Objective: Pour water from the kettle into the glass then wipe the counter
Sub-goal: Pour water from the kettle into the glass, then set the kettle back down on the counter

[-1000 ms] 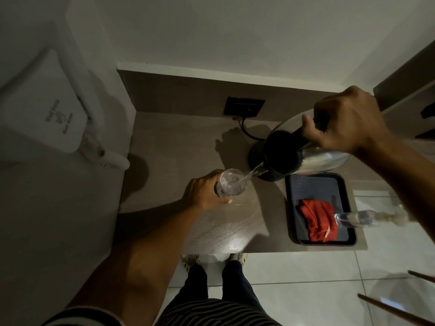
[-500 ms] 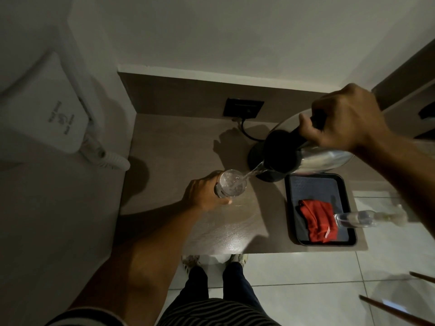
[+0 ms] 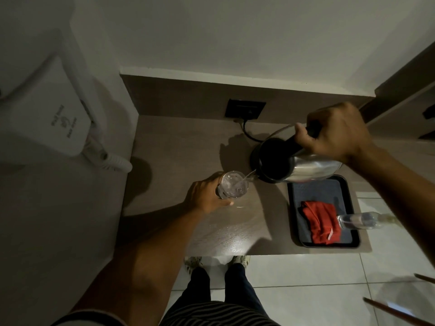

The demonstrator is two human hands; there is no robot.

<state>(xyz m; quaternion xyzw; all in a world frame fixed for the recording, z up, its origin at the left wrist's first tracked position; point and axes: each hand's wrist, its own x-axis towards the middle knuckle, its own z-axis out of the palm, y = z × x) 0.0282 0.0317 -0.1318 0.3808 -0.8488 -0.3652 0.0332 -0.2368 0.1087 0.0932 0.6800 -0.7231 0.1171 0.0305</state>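
My right hand [image 3: 334, 132] grips the black handle of a steel kettle [image 3: 310, 168], which is tipped to the left above the counter. A thin stream of water runs from its spout into a clear glass [image 3: 231, 185]. My left hand [image 3: 204, 196] is wrapped around the glass from the left and holds it upright on the brown counter [image 3: 176, 149]. A red cloth [image 3: 320, 222] lies folded on the black tray [image 3: 353, 208] at the right.
A clear plastic bottle [image 3: 357, 221] lies on its side across the tray's right edge. The kettle's black base [image 3: 254, 156] and cord sit below a wall socket [image 3: 244, 109]. A white wall-mounted hair dryer [image 3: 47, 118] hangs at the left. Tiled floor lies beyond the counter's front edge.
The pour goes on; both hands, the kettle and the glass keep nearly the same positions.
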